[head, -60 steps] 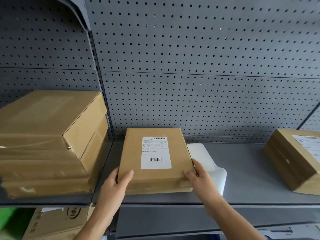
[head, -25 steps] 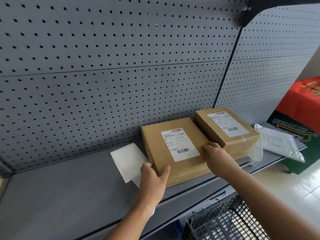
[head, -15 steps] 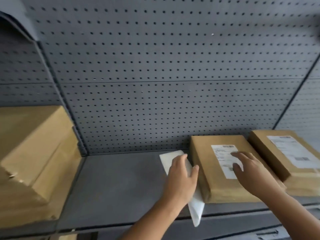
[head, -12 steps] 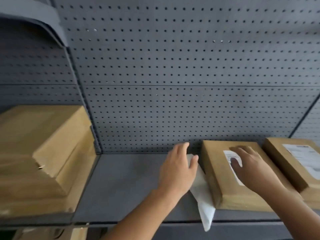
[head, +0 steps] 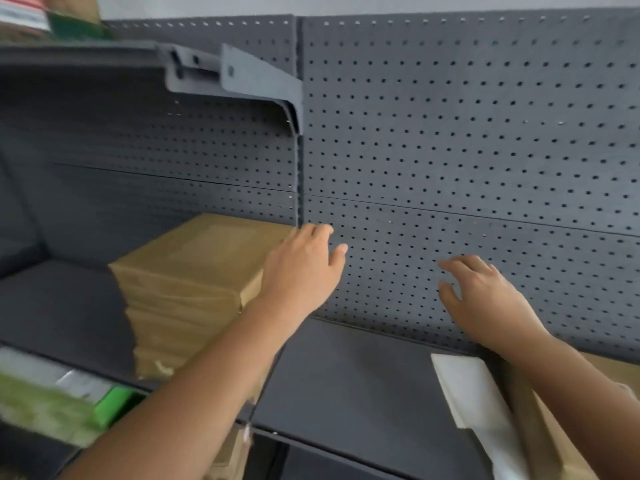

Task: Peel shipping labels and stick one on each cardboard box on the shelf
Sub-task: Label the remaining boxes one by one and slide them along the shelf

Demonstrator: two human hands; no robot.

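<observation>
Now both hands are up in front of the grey pegboard (head: 450, 133), and both are empty. The left hand (head: 304, 268) reaches out with its fingers loose and nearly straight, gripping nothing. It sits at the upper right corner of the stack of cardboard boxes (head: 187, 282), and the blur makes it impossible to say whether the palm touches the top box. The stack stands on the left part of the shelf (head: 346, 382), close to the back panel, with plain brown boxes piled one on another. The right hand (head: 485, 299) is released too, its fingers spread and slightly bent, hanging above the shelf well apart from the stack. Under its forearm, at the lower right edge, lies another cardboard box (head: 554, 441), its top mostly hidden by the arm. A white sheet (head: 464, 389) lies against that box's left side and droops over the front lip of the shelf. Above the stack a metal bracket (head: 242, 77) carries a higher shelf. Blurred green packages (head: 52, 403) show at lower left, below the shelf
</observation>
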